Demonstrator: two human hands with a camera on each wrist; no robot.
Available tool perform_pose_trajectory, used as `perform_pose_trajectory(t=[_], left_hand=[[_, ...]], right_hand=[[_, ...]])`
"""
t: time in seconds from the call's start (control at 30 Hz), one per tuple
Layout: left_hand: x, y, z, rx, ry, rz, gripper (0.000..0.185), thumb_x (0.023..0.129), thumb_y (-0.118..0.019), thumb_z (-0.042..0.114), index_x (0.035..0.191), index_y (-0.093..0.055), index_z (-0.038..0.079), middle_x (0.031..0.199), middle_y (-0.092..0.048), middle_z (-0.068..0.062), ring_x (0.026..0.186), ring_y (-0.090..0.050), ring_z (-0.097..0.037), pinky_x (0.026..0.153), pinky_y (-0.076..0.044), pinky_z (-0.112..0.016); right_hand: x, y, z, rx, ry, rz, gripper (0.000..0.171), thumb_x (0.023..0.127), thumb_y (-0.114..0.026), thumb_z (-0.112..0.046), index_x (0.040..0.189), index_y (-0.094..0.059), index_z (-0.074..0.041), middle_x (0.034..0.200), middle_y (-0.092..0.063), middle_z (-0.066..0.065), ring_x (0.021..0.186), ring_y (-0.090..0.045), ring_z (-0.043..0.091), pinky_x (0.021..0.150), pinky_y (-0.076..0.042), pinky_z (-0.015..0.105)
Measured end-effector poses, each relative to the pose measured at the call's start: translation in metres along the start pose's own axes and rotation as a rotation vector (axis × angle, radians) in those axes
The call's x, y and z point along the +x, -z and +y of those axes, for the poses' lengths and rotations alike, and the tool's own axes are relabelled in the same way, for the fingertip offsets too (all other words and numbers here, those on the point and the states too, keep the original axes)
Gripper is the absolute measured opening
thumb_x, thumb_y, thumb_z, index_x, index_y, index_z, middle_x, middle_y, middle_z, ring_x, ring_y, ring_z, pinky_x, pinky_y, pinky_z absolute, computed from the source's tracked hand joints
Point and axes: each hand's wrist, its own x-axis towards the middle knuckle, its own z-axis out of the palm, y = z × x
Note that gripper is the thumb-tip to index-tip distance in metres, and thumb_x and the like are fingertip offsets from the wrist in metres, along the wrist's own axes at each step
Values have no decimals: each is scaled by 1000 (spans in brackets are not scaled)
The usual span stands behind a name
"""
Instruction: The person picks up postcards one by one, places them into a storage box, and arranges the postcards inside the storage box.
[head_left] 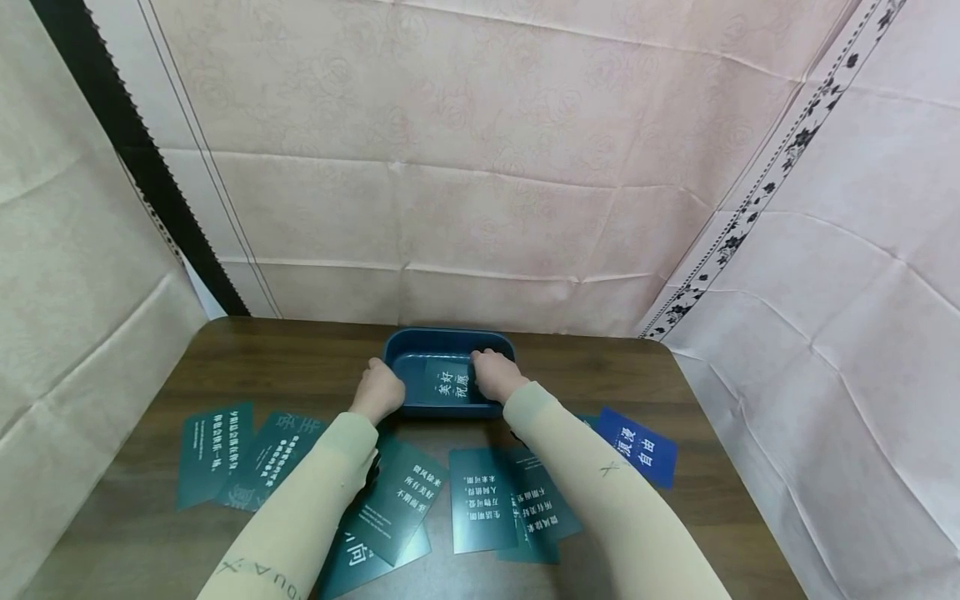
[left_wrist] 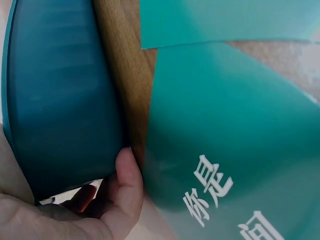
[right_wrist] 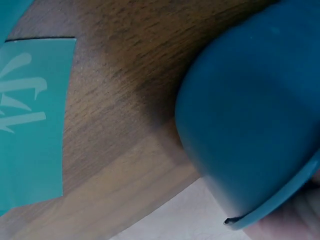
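Note:
A dark blue-teal tray (head_left: pixel 452 410) stands at the table's far edge. My left hand (head_left: pixel 380 390) grips its left end; in the left wrist view, bent fingers (left_wrist: pixel 129 182) reach around the tray's wall (left_wrist: pixel 60 110). Inside lies a green card (head_left: pixel 444 381) with white characters. My right hand (head_left: pixel 497 377) reaches over the tray's right end, fingertips just inside beside the card's right edge. In the right wrist view only a bit of that hand (right_wrist: pixel 287 222) shows behind the rim; the fingers are hidden, and I cannot tell what they hold.
Green cards (head_left: pixel 216 454) lie at the left of the wooden table (head_left: pixel 135 500). Overlapping cards (head_left: pixel 401 500) spread between my forearms, with more cards (head_left: pixel 483 500) right of them. A blue card (head_left: pixel 639 446) lies beyond my right forearm. Cloth (head_left: pixel 480 217) hangs behind the table.

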Motion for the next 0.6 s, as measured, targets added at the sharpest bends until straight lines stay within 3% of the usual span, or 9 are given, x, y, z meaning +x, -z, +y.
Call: perform_pose_trajectory(t=[0.3,0.47,0.6], left_hand=[[-2,1,1,25,-23,22,55,98,-39,11,141,-13,-14,129,-39,-34,100,-49,-40,90,-43,-55],[-3,1,2,35,-30,24,56,98,-39,11,141,-13,-15,130,-39,-34,100,-49,-40,91,-43,-55],[-3,1,1,33,-36,25,56,98,-39,11,141,-13,-15,129,-40,-34,101,-49,-40,91,-43,-55]], right_hand=[[1,-3,-6,-20,-40,-4,47,102,-48,-12,148,-38,-8,144,-44,14,130,-44,28,104,-38,42],[-1,-2,-5,-41,5,39,44,102,-47,-11,146,-41,-8,143,-45,14,129,-45,29,103,-40,42],[-5,9,-1,25,51,100,39,101,-51,-15,139,-48,-9,133,-52,12,120,-51,25,96,-45,39]])
